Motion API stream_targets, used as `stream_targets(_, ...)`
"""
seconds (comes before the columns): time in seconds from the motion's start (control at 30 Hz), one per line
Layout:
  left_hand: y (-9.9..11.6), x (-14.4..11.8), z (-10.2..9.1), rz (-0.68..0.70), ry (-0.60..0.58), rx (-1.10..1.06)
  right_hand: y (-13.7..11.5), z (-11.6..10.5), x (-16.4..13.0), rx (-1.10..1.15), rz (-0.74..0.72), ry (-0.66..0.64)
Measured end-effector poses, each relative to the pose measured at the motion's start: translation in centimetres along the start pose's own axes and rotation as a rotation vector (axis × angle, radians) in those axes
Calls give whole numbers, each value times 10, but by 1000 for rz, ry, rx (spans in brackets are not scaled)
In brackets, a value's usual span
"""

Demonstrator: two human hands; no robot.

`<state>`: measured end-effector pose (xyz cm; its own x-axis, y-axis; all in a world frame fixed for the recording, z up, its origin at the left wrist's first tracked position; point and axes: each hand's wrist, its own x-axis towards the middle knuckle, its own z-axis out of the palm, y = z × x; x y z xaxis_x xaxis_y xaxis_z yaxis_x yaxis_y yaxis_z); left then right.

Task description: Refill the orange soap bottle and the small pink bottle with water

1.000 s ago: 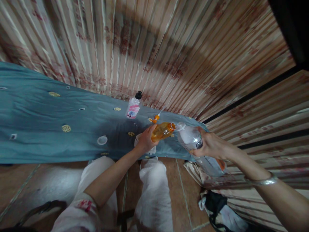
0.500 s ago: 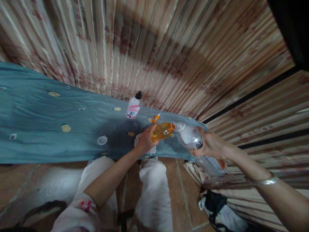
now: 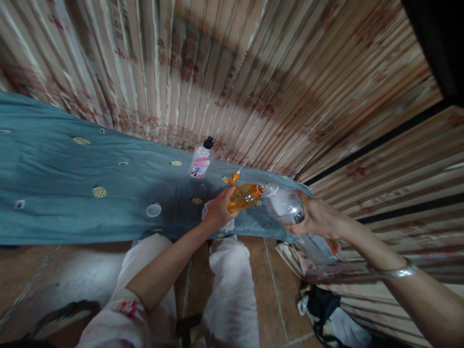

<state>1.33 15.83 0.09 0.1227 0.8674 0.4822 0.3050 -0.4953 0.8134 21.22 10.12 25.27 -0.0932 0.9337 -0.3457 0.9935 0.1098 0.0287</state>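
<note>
My left hand [image 3: 218,211] is wrapped round an orange bottle [image 3: 243,197], tilted with its uncapped mouth pointing right. Facing it, a large clear plastic bottle [image 3: 286,203] lies tilted in my right hand [image 3: 311,215], its neck close to the orange mouth. Whether the two rims touch I cannot tell. Behind the orange bottle, an orange pump top [image 3: 232,178] with a thin pale tube rests on the teal cloth. Partly under my left hand is something white and crumpled, like tissue [image 3: 229,225].
The teal patterned cloth [image 3: 54,169] covers a long surface along a pleated curtain [image 3: 217,72]. On it are a clear bottle with a black cap [image 3: 200,159] and a small white round lid [image 3: 153,210]. Dark and white fabric [image 3: 337,314] lies low at right.
</note>
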Motion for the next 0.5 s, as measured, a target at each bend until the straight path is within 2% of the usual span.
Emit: stream_targets(0.5, 3, 1, -1, -11, -5, -12, 5, 5, 3, -11, -2, 33)
